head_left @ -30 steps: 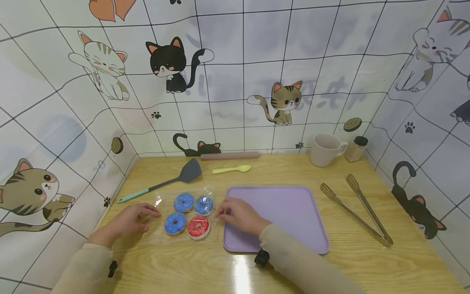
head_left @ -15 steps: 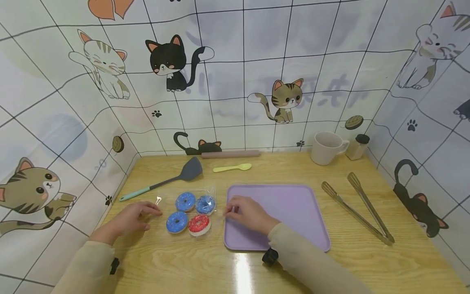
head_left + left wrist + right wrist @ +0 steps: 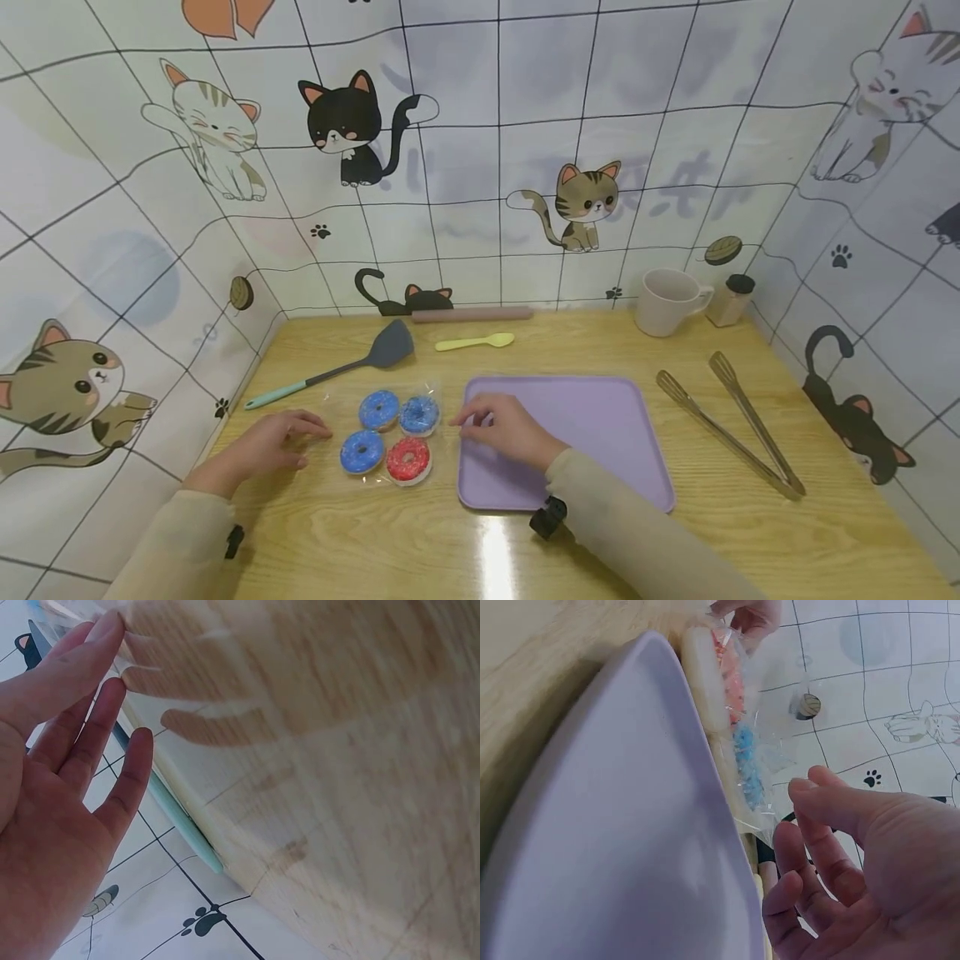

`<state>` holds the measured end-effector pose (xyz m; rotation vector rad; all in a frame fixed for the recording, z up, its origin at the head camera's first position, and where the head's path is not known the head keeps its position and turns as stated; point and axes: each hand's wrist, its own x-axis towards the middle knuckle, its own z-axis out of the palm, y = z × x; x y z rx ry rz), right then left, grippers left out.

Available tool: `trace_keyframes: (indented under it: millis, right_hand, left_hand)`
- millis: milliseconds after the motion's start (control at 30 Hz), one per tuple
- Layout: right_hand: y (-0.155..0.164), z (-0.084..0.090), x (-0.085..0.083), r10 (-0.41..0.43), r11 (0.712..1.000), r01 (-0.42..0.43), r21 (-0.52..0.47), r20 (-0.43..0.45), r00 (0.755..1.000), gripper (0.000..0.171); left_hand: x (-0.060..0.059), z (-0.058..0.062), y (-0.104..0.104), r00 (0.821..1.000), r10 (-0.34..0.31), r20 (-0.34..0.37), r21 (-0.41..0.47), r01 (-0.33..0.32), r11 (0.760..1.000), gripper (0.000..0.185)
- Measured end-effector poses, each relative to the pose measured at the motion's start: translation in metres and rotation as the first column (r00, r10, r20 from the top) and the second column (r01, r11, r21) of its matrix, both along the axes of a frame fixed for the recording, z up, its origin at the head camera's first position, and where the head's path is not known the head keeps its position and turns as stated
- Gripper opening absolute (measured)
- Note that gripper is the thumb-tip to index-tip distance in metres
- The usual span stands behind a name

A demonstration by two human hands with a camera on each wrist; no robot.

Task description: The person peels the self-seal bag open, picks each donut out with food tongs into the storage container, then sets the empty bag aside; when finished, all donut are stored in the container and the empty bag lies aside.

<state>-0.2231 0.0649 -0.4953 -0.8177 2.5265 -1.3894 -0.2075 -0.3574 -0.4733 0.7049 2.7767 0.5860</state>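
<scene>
A clear plastic bag (image 3: 373, 482) lies on the wooden table, with several toy donuts in it: blue donuts (image 3: 362, 452) and one red donut (image 3: 408, 461). My left hand (image 3: 266, 446) is just left of the bag, fingers loosely extended, nothing visible between them and the thumb. In the left wrist view that hand (image 3: 75, 750) hovers near the bag's edge. My right hand (image 3: 506, 429) hovers over the left side of a purple tray (image 3: 600, 433), fingers bent loosely towards the bag's right edge. The right wrist view shows its fingertips close to the bag; contact is unclear.
Behind the bag lie a spatula (image 3: 386, 346), a yellow spoon (image 3: 474, 342) and a rolling pin (image 3: 472, 315). A mug (image 3: 663, 304) and a black-lidded jar (image 3: 729, 302) stand at the back right. Metal tongs (image 3: 738, 437) lie right of the tray. Cat-print walls enclose the table.
My right hand drew slightly right from the bag's edge, then shifted a little back left, its fingertips parting a little. The left hand has barely moved. The bag and donuts stay about where they were.
</scene>
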Motion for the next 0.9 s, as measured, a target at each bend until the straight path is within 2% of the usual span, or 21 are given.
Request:
trace_keyframes:
  millis: [100,300,400,667,900]
  right_hand:
    - [-0.006,0.000,-0.006,-0.002,1.000,0.002,0.007,-0.012,1.000,0.018]
    - [-0.021,0.004,-0.016,0.064,0.997,-0.061,0.041,-0.083,0.994,0.021]
    - [-0.027,0.004,-0.020,0.073,0.995,-0.064,0.081,-0.112,0.991,0.021]
    - [-0.038,0.003,-0.024,0.083,0.988,-0.066,0.138,-0.119,0.989,0.017]
    - [-0.042,0.003,-0.026,0.060,0.985,-0.037,0.170,-0.128,0.990,0.014]
  left_hand:
    - [-0.001,-0.001,-0.002,1.000,-0.002,-0.005,-0.002,0.002,1.000,0.045]
    - [-0.001,-0.003,-0.004,1.000,0.001,-0.001,0.010,0.000,1.000,0.044]
    - [-0.002,-0.004,-0.003,1.000,-0.004,0.000,0.014,0.004,1.000,0.043]
    - [-0.001,-0.005,0.000,1.000,0.007,0.012,0.019,-0.007,1.000,0.044]
    - [-0.002,-0.006,-0.001,1.000,0.018,0.014,0.024,-0.018,1.000,0.044]
